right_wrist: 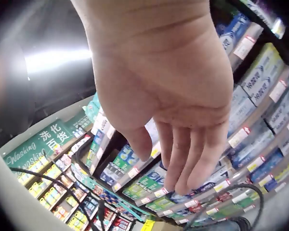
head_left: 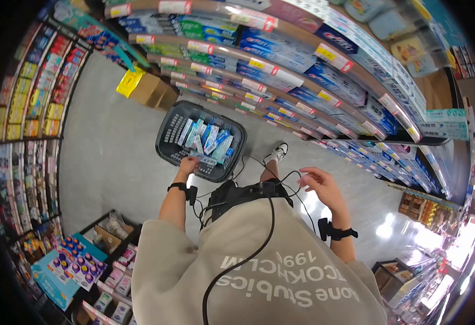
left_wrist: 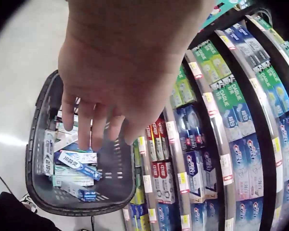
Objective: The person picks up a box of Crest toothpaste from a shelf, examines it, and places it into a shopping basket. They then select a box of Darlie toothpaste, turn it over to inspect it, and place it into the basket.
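A dark grey basket stands on the floor, several toothpaste boxes lying in it at various angles. Over the basket's near edge is the left hand; in the left wrist view this hand has its fingers loosely extended above the basket and its boxes, with nothing visibly gripped. The right hand is raised beside the body near a black cable. In the right wrist view that hand has relaxed, nearly straight fingers and an empty palm, in front of shelved boxes.
Long shelves of toothpaste boxes curve along the front and right. A cardboard box with a yellow sign stands beyond the basket. More shelves line the left side; a display stand is at lower left. Black cables hang about the waist.
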